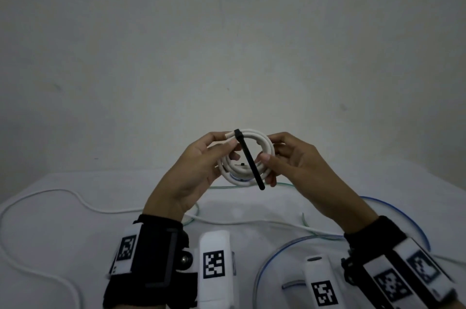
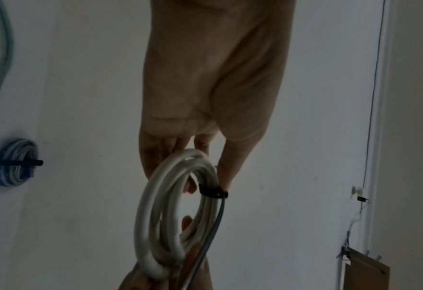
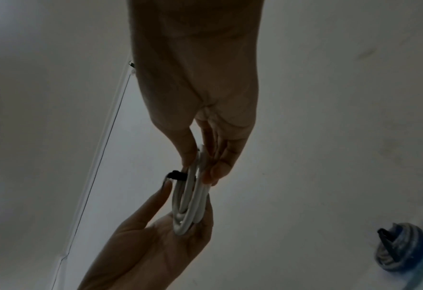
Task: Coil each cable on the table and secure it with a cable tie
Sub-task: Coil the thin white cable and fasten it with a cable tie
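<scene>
Both hands hold a white cable coil [image 1: 262,142] up above the table. A black cable tie [image 1: 249,160] wraps the coil at its top, and its long tail slants down across the ring. My left hand [image 1: 228,139] pinches the coil's left side by the tie head [image 2: 212,192]. On the right side, my right hand [image 1: 268,155] pinches the coil [image 3: 193,196] between thumb and fingers, the thumb lying against the tie's tail. In the right wrist view the left hand [image 3: 170,196] comes up from below.
A blue-grey cable coil [image 2: 14,162], bound with a black tie, lies on the white table [image 1: 75,245] behind the hands. Loose on the cloth lie a white cable [image 1: 63,192], a thin green cable [image 1: 305,220] and a blue-tinted cable [image 1: 277,253]. A bare wall stands behind.
</scene>
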